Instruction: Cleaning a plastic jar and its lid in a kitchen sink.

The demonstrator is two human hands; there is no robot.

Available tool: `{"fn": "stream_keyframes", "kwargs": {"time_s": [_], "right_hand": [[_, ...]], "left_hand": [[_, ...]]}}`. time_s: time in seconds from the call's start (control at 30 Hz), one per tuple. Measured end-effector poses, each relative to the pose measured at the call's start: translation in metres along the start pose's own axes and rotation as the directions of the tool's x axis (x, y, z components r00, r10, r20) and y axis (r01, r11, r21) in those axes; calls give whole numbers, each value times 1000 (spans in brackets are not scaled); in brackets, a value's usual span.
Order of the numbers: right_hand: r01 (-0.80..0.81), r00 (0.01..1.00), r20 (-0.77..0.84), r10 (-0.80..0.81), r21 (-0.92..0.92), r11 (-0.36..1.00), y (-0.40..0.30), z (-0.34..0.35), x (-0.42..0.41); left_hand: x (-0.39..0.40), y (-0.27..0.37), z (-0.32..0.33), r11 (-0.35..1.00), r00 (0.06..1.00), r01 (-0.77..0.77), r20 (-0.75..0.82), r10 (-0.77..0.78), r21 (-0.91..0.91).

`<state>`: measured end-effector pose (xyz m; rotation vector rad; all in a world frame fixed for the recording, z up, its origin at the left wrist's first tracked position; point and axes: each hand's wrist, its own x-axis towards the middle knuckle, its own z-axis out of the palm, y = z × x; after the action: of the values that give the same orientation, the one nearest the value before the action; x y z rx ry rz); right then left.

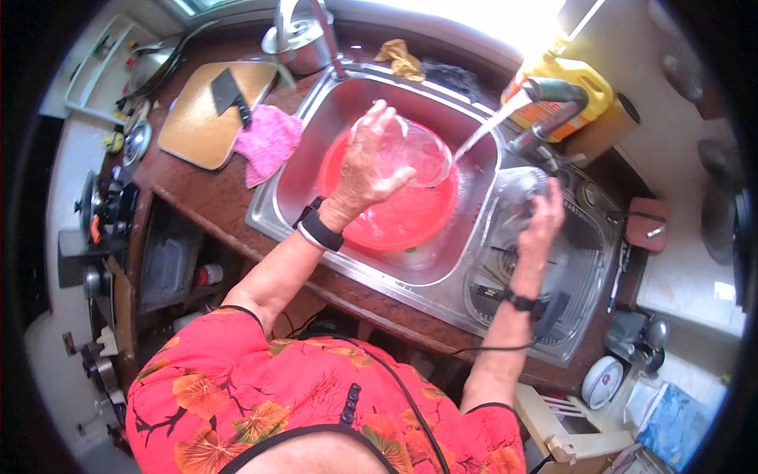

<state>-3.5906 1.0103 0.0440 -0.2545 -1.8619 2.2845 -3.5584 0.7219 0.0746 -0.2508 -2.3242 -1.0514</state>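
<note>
My left hand (pixel 374 157) is over a red plastic basin (pixel 408 222) in the steel sink (pixel 296 204), its thumb and fingers around a clear, round-rimmed bowl (pixel 414 154). Water streams from the faucet (pixel 556 98) down beside that bowl's rim. My right hand (pixel 542 216), slightly blurred, is over the smaller right-hand basin, at a clear glass or plastic vessel (pixel 518 186); whether its fingers grip the vessel cannot be told. A dish rack (pixel 577 278) sits below it.
A cleaver (pixel 228 95) lies on a cutting board (pixel 201 118) at left, beside a pink cloth (pixel 269 142). A lidded pot (pixel 302 44) stands behind the sink's left corner. A yellow jug (pixel 577 74) stands behind the faucet. A cable crosses before my right forearm.
</note>
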Motion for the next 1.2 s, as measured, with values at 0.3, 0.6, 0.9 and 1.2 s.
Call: {"fn": "stream_keyframes", "kwargs": {"time_s": [0.3,0.6,0.9,1.2], "right_hand": [[-193,969,-110,222,223,955,14,-33,106],[-108,991,-65,114,87,990,-15,-16,58],[-473,874,272,402,295,830,7,51,-71],[-740,590,720,366,301,601,-9,140,-136]], "left_hand": [[-9,35,-64,933,942,-334,59,329,134],[-25,47,-81,953,952,-295,-68,300,67],[-40,49,-91,979,994,-101,-68,90,-178],[-59,29,-117,774,985,165,135,-104,-612]]}}
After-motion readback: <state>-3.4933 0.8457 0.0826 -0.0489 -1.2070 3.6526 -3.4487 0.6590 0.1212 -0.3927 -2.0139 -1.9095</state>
